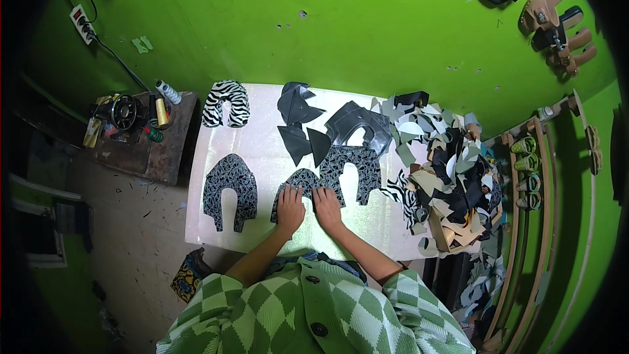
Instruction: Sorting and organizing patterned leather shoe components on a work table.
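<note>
My left hand (291, 208) lies with fingers stretched out on a black-and-grey patterned, horseshoe-shaped cut piece (303, 178). Close beside it, my right hand (327, 204) rests the same way at the piece's right side; both palms hide much of it. Just right of that hand lies a stack of matching patterned pieces (333, 159). Another patterned horseshoe piece (213, 190) is flat on the table at the left. Behind it stands a pile of zebra-striped pieces (212, 106). Black cut pieces (295, 105) and larger glossy black pieces (341, 121) lie toward the back.
A large heap of scraps (458, 170) covers the right end of the white table (262, 239). At the left, a sewing machine (124, 111) and thread spools (161, 113) are on a wooden stand (147, 157). Sandals hang on the green wall and a wooden rack (547, 223).
</note>
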The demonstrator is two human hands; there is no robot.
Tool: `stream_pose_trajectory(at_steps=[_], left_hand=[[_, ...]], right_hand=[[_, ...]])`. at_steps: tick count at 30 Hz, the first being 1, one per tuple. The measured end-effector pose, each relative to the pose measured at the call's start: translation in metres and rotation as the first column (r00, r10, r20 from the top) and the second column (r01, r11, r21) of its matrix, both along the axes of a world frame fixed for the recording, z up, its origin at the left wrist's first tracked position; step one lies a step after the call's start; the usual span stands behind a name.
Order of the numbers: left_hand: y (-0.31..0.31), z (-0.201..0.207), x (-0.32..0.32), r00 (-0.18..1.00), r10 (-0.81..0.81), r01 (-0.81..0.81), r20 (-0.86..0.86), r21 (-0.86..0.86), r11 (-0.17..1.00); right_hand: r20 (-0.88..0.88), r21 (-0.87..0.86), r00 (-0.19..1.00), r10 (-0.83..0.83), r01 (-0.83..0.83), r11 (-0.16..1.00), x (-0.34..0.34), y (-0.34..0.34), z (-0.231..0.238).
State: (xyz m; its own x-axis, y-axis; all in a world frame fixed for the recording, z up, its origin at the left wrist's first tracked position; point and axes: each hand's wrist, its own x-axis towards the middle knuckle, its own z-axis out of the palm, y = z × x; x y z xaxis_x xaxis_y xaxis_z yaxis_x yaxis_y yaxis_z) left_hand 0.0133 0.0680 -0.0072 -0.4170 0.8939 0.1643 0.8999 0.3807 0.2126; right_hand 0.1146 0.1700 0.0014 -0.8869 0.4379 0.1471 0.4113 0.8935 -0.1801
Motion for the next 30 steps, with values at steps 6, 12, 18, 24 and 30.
stream_pose_trajectory(at_steps=[6,12,18,24,30], left_hand=[[-0.001,-0.002,0.001,1.0,0.017,-0.017,0.008,-0.052,0.999],[0.003,0.003,0.001,0.997,-0.006,0.003,0.082,0.037,0.999],[0.003,0.004,-0.002,0.993,0.013,-0.019,0.114,0.059,0.998],[-0.005,0.014,-0.008,0.993,0.011,-0.022,0.117,0.088,0.996],[-0.008,0.006,-0.008,0.992,0.026,-0.034,0.122,0.063,0.997]], right_hand=[[0.174,-0.068,0.984,0.035,-0.024,0.997,-0.013,-0.003,0.004],[0.108,0.187,0.993,0.039,-0.058,0.981,-0.008,-0.007,-0.011],[0.179,0.232,0.984,0.019,-0.061,0.971,-0.01,-0.012,-0.003],[0.007,-0.046,1.0,-0.008,0.008,0.999,-0.001,-0.002,0.006],[-0.047,-0.088,0.998,-0.045,0.04,0.995,-0.008,-0.002,-0.003]])
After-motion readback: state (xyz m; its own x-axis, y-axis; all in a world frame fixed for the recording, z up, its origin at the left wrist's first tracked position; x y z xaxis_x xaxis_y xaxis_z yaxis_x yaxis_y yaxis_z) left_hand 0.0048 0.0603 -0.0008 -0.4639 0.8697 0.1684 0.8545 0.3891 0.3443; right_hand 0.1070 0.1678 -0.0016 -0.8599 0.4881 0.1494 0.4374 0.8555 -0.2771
